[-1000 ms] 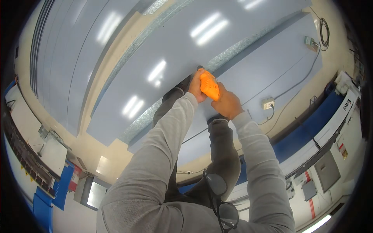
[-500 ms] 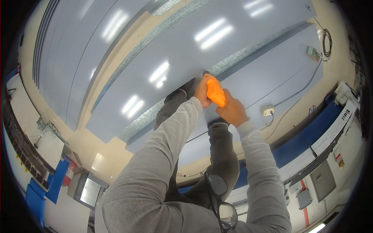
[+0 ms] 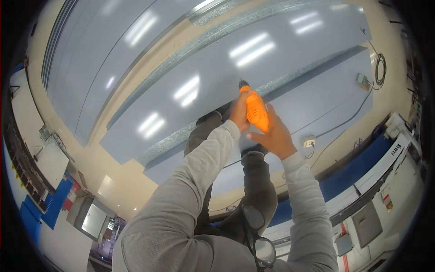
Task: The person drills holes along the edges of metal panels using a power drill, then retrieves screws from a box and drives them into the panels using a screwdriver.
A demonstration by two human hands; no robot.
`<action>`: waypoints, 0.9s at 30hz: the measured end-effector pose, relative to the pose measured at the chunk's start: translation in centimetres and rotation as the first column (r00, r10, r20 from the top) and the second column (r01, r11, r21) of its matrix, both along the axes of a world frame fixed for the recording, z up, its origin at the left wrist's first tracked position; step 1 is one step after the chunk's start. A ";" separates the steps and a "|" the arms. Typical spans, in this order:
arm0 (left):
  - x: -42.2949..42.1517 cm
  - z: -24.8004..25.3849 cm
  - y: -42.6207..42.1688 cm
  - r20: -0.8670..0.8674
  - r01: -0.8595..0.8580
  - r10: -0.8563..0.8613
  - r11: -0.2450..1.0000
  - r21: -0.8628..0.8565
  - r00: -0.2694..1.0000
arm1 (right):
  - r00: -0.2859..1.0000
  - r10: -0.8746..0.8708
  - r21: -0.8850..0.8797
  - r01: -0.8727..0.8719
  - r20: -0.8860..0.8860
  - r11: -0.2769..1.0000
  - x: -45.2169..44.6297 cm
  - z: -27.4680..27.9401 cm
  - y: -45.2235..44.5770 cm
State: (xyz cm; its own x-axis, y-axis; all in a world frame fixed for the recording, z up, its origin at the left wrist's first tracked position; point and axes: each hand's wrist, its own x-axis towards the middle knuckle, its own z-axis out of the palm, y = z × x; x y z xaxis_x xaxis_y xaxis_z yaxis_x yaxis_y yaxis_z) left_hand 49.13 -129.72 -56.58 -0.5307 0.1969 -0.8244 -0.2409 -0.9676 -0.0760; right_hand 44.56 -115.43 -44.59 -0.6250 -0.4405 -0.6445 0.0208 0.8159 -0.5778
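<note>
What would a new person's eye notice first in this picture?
Probably the bright orange drill near the centre, with the left hand around it and the right hand at its rear. Next, the white reflections on the glossy grey panel beyond, then the glasses at the bottom.

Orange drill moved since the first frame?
Yes. In the image it's shifted right: the drill now shows closer to the outlet box lying on the lower panel.
</note>
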 end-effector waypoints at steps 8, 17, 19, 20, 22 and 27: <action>-5.6 -0.2 -6.1 -0.052 -0.051 0.049 0.998 -0.036 0.997 | 0.984 0.143 0.125 -0.129 -0.106 0.984 -5.4 -0.4 -6.5; -10.0 -2.7 -11.0 -0.034 -0.100 0.095 0.971 -0.219 0.995 | 0.995 0.104 0.039 -0.103 -0.007 0.994 -11.9 -3.9 -12.4; -10.3 -4.0 -11.6 -0.014 -0.042 0.040 0.964 -0.261 0.999 | 0.997 0.081 -0.005 -0.081 0.010 0.997 -12.3 -4.7 -12.9; -10.5 -4.6 -11.7 -0.004 -0.011 0.010 0.959 -0.282 1.000 | 0.996 0.087 0.001 -0.087 -0.012 0.996 -12.3 -5.1 -13.0; -10.5 -5.3 -11.9 -0.005 0.002 -0.004 0.955 -0.297 1.000 | 0.995 0.091 0.013 -0.091 -0.049 0.996 -12.0 -5.8 -13.2; -10.5 -5.7 -12.2 0.006 0.009 -0.007 0.949 -0.315 1.000 | 0.994 0.094 0.036 -0.092 -0.049 0.995 -11.8 -7.0 -13.4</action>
